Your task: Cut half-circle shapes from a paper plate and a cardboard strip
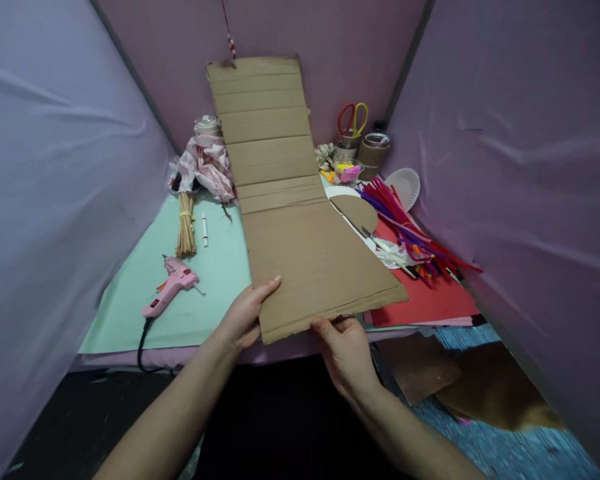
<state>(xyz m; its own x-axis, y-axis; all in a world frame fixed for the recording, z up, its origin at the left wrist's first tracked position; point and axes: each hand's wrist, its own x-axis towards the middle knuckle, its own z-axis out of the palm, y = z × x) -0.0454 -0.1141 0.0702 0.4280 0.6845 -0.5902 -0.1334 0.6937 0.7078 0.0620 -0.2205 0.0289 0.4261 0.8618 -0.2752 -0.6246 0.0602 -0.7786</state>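
Left hand (247,313), between six and seven o'clock on the cardboard (280,160): gripping the left edge near its corner, thumb flat on top, fingers mostly hidden underneath, probably to steady it. Right hand (347,353), five o'clock: thumb and curled fingers pinching the near edge; I'd say that spreads the support, since this end is wider and one hand might let it tip.

Cardboard sits mid-table, wide end toward me, creased narrow end at twelve, up in front of the back wall (180,40); can't tell if they touch. Wide end's right corner overlaps the red paper (415,300), four o'clock.

Glue gun (173,287) at eight, nozzle pointing away, handle my way, likely for safe pickup; cord (143,340) drops over the front edge. Sticks (185,230) between eight and nine, banded so they don't roll, presumably. Scissors (354,127) at two, handles up in a jar (347,150), easy to grab. Pipe cleaners (387,207) heaped just past three.
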